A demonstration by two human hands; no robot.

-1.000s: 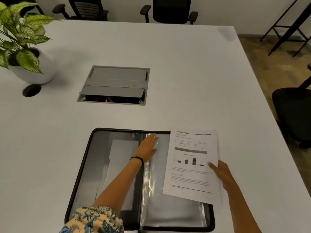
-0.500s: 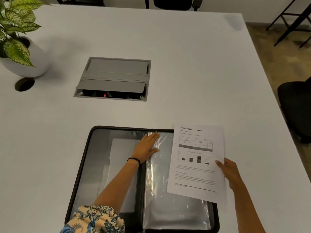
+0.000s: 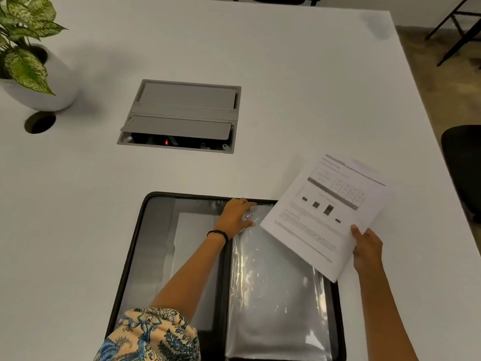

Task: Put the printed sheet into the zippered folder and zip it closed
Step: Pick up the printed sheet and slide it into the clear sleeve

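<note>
The black zippered folder [image 3: 145,246] lies open flat on the white table near me, with clear plastic sleeves [image 3: 276,290] on its right half. My left hand [image 3: 235,214] rests at the top of the sleeves, fingers pinching the upper edge of the plastic. My right hand [image 3: 367,250] grips the printed sheet [image 3: 322,214] by its lower right corner. The sheet, with a table and a bar chart, is tilted clockwise and hovers over the folder's upper right corner.
A grey cable hatch [image 3: 182,113] is set into the white table [image 3: 299,87] beyond the folder, its front flap ajar. A potted plant [image 3: 28,63] and a round cable hole [image 3: 40,122] sit at the far left. A black chair [image 3: 463,162] stands off the right edge.
My right hand has lifted the sheet up and to the right and turned it clockwise, uncovering more of the sleeves. My left hand stays at the sleeves' top edge.
</note>
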